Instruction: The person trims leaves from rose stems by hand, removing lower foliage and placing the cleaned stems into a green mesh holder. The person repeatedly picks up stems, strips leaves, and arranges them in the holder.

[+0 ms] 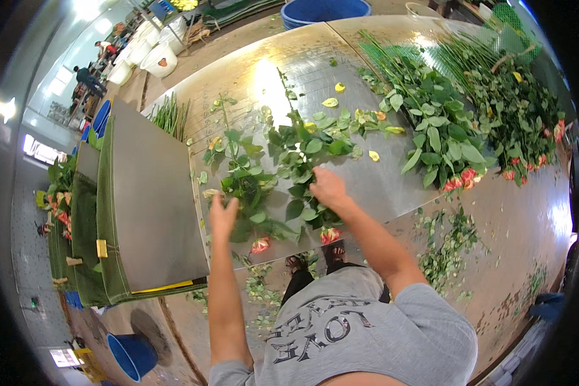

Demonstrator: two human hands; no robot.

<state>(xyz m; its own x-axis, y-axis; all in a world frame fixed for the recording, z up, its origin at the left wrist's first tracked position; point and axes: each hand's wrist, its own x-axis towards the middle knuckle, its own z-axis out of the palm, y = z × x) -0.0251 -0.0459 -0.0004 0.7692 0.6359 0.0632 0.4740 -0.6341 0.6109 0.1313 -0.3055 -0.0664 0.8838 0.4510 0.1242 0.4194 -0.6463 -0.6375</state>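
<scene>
Two cut roses with red-and-cream heads lie before me on a metal-topped table [391, 190], their leafy stems pointing away from me. My right hand [329, 188] is closed at the stem of the right rose [330, 235], among its leaves; the fingertips are partly hidden. Beside the left rose [259, 245], my left hand [223, 214] hovers with thumb and fingers apart, holding nothing, slightly blurred. Its fingertips are close to a pale loose leaf [210, 193]. Plucked green leaves [337, 123] and several yellow petals or leaves [330, 102] are scattered beyond the hands.
Leafy rose bunches [434, 116] lie at the right, partly on green netting [391, 55]. An upright grey panel [149, 193] with green cloth borders the left side. Leaf litter [448, 251] covers parts of the floor. Blue tubs [132, 357] and white buckets [159, 60] stand around; people [89, 79] are far off.
</scene>
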